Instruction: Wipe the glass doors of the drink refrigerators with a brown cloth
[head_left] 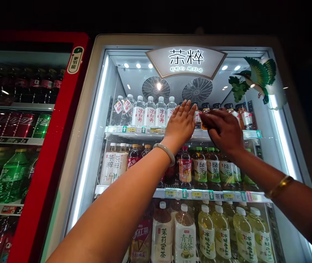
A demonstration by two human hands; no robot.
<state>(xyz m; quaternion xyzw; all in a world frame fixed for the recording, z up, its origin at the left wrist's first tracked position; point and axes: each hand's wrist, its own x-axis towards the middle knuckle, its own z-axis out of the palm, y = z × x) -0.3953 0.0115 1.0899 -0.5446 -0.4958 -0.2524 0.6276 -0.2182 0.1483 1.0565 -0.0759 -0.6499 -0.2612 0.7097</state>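
Note:
My left hand (pixel 181 123) is raised with its fingers stretched out, in front of the upper shelf of a lit drinks fridge (pixel 95 120). It holds nothing, and a pale bangle (pixel 169 152) circles its wrist. Close beside it, my right hand (pixel 224 130) points its fingers leftward, close together and slightly bent, with nothing visible in them. A gold bangle (pixel 279 186) sits on that wrist. Behind the hands stand clear water bottles (pixel 150 114) and dark-capped bottles (pixel 246 117), partly covered. Whether either hand touches the glass I cannot tell.
Green tea bottles (pixel 200 168) and red-labelled tea bottles (pixel 185 167) line the middle shelf. Pale yellow bottles (pixel 219 232) fill the lower right. A fan-shaped sign (pixel 186 62) tops the fridge. On the left stands a red-framed fridge (pixel 54 120) with cans and green bottles.

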